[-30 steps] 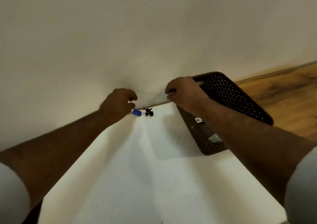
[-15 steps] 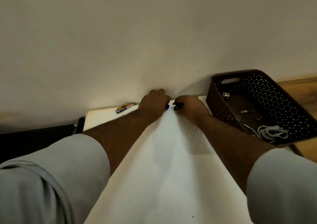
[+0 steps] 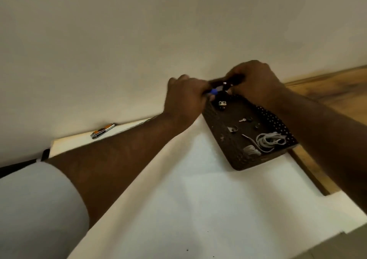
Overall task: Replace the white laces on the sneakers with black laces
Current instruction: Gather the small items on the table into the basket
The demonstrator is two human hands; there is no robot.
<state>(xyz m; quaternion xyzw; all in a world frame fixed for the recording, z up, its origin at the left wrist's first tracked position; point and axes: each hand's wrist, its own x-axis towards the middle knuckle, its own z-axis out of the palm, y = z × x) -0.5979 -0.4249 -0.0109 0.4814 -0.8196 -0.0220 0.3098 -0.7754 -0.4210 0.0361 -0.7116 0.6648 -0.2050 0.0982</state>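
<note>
Head view: both hands meet above the far end of a dark brown perforated basket, at about one o'clock from the middle of the frame. The left hand is curled closed around a small tool with a blue tip that pokes out toward the right. The right hand is curled too, its fingers pinching a small black item just beside the blue tip; motion blur hides what that item is.

The basket sits on a white table, against a pale wall. White laces lie bundled in the basket's near end, at about three o'clock from the frame's centre, below the right forearm. Small metal and dark bits are scattered across the basket floor beyond them, among them a small white-and-black clip just under the hands.

At about nine o'clock, a nail clipper lies on the table along the wall, well apart from the hands. A wooden surface runs beyond the basket at two o'clock. Light grey sleeves cover the upper arms. No sneakers or black laces can be made out.
</note>
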